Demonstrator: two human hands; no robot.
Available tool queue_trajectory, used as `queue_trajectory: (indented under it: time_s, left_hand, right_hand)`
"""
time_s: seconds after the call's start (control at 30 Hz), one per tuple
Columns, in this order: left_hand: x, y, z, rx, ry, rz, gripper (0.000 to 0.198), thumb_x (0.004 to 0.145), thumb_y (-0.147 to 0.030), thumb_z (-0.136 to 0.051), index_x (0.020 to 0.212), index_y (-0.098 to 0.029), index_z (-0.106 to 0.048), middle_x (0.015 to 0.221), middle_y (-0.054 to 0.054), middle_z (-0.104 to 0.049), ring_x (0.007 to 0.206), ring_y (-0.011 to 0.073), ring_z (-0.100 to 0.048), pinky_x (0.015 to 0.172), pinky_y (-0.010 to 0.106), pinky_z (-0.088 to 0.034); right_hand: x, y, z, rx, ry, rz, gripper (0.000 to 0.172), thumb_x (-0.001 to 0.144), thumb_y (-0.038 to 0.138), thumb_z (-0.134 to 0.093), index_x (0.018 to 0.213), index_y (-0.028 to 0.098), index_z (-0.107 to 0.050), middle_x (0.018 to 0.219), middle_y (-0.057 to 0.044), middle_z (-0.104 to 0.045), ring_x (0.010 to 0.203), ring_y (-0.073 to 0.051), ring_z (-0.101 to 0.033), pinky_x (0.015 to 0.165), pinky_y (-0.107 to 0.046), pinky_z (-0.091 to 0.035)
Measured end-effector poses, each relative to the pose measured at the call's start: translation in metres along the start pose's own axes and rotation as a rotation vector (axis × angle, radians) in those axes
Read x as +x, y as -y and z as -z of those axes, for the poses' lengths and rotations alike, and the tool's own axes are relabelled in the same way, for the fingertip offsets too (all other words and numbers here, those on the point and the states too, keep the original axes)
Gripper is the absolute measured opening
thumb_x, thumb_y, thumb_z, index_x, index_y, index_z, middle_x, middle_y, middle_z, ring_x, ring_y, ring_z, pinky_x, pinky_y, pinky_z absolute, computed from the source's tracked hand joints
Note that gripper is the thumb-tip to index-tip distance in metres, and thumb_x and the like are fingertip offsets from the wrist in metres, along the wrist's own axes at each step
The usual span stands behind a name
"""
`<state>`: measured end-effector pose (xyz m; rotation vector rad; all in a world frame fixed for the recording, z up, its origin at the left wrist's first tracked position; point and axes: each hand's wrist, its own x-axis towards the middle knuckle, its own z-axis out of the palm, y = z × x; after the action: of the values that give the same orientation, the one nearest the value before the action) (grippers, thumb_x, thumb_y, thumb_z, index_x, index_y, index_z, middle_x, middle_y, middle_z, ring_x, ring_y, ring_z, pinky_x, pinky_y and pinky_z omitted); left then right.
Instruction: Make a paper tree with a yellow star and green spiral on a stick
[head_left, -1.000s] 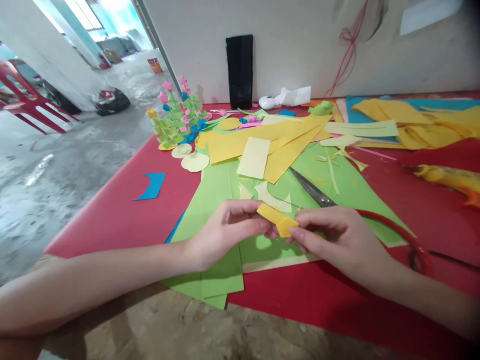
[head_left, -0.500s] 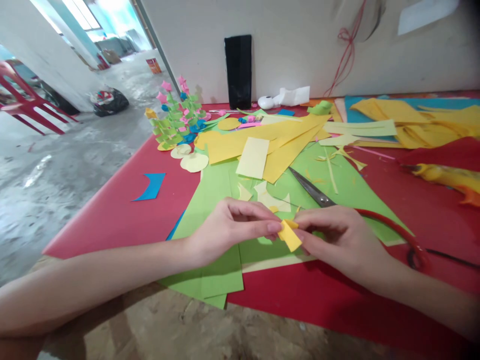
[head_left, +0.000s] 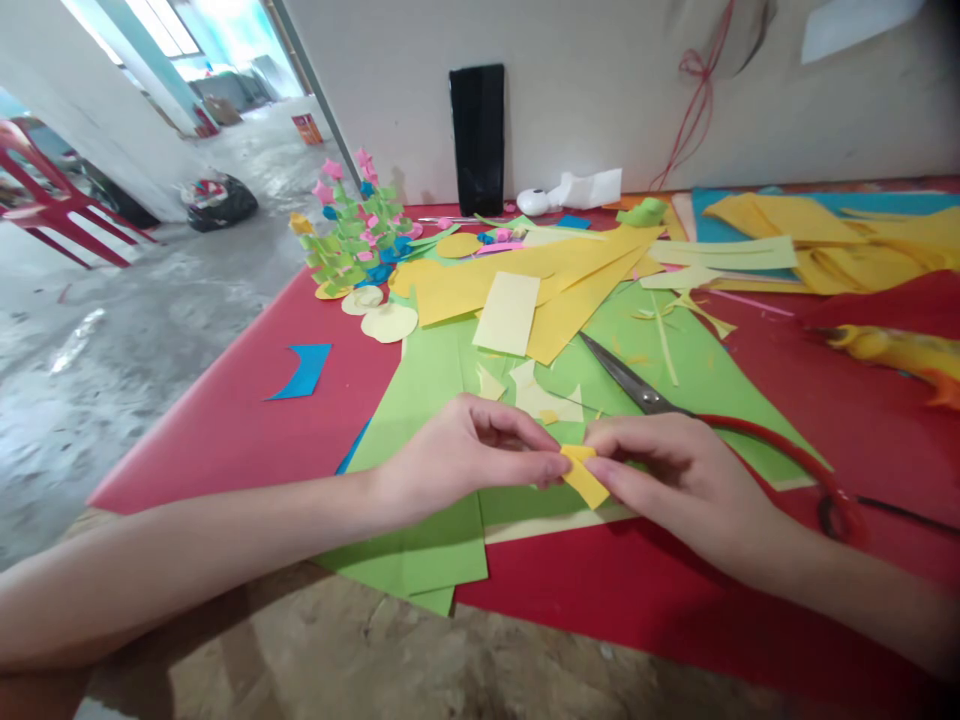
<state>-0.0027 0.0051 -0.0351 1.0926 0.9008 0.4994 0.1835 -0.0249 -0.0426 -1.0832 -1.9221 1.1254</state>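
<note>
Both hands, left (head_left: 457, 455) and right (head_left: 679, 480), pinch a small folded yellow paper piece (head_left: 583, 474) above green paper sheets (head_left: 427, 400) on a red-covered bench (head_left: 240, 420); red-handled scissors (head_left: 675, 410) lie just beyond.

Left hand (head_left: 465, 455) and right hand (head_left: 675, 480) meet fingertip to fingertip, thumbs and forefingers pinched closed. Both forearms (head_left: 225, 545) bare, angled inward, wrists low.

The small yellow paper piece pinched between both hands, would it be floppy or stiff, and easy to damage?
Probably very light: the left hand and right hand hold the yellow paper piece by fingertips alone. Likely floppy but crease-holding, since it looks folded. Probably tears easily, being thin like the green sheet beneath.
</note>
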Motion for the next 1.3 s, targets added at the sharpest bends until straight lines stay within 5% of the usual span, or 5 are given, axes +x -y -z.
queue_trajectory:
  time_s: [0.37, 0.63, 0.77, 0.9, 1.3]
  left_hand:
    - [-0.007, 0.002, -0.004, 0.014, -0.093, -0.113, 0.018, 0.064, -0.018, -0.074, 0.063, -0.013, -0.057, 0.061, -0.003, -0.056, 0.057, 0.0059, -0.049, 0.056, 0.018, -0.04]
    - [-0.011, 0.0, -0.009, 0.302, 0.014, -0.188, 0.014, 0.073, -0.016, -0.061, 0.066, -0.014, -0.049, 0.067, -0.002, -0.051, 0.066, 0.0093, -0.05, 0.065, 0.022, -0.042]
    - [-0.011, -0.003, -0.009, 0.429, 0.09, -0.198, 0.008, 0.077, -0.019, -0.057, 0.072, -0.012, -0.057, 0.071, 0.002, -0.057, 0.069, 0.0111, -0.054, 0.067, 0.022, -0.044]
    - [-0.012, -0.003, -0.006, 0.462, 0.19, -0.213, 0.025, 0.086, -0.025, -0.049, 0.076, -0.01, -0.066, 0.076, 0.006, -0.064, 0.072, 0.0127, -0.06, 0.067, 0.022, -0.048]
    - [-0.011, -0.001, -0.006, 0.506, 0.072, -0.316, 0.021, 0.082, -0.021, -0.056, 0.073, -0.009, -0.071, 0.066, 0.004, -0.064, 0.059, 0.0083, -0.056, 0.056, 0.017, -0.044]
  right_hand:
    - [-0.003, -0.001, -0.004, 0.026, -0.054, 0.009, 0.013, 0.079, 0.018, -0.055, 0.067, 0.02, -0.052, 0.06, 0.003, -0.049, 0.055, -0.009, -0.045, 0.049, -0.02, -0.037]
    - [-0.004, -0.004, -0.002, 0.033, -0.078, 0.001, 0.013, 0.081, 0.016, -0.051, 0.068, 0.021, -0.051, 0.063, 0.004, -0.052, 0.058, -0.009, -0.048, 0.05, -0.018, -0.039]
    - [-0.004, -0.004, -0.001, 0.032, -0.058, 0.0, 0.013, 0.082, 0.016, -0.051, 0.069, 0.021, -0.051, 0.063, 0.004, -0.051, 0.058, -0.008, -0.047, 0.05, -0.018, -0.039]
    - [-0.003, -0.003, -0.001, 0.031, -0.05, 0.015, 0.014, 0.083, 0.017, -0.05, 0.069, 0.02, -0.052, 0.064, 0.003, -0.051, 0.058, -0.009, -0.047, 0.05, -0.019, -0.04]
    - [-0.007, -0.002, -0.003, -0.043, -0.198, 0.069, 0.015, 0.081, 0.017, -0.054, 0.067, 0.022, -0.053, 0.062, 0.003, -0.054, 0.057, -0.009, -0.048, 0.048, -0.02, -0.039]
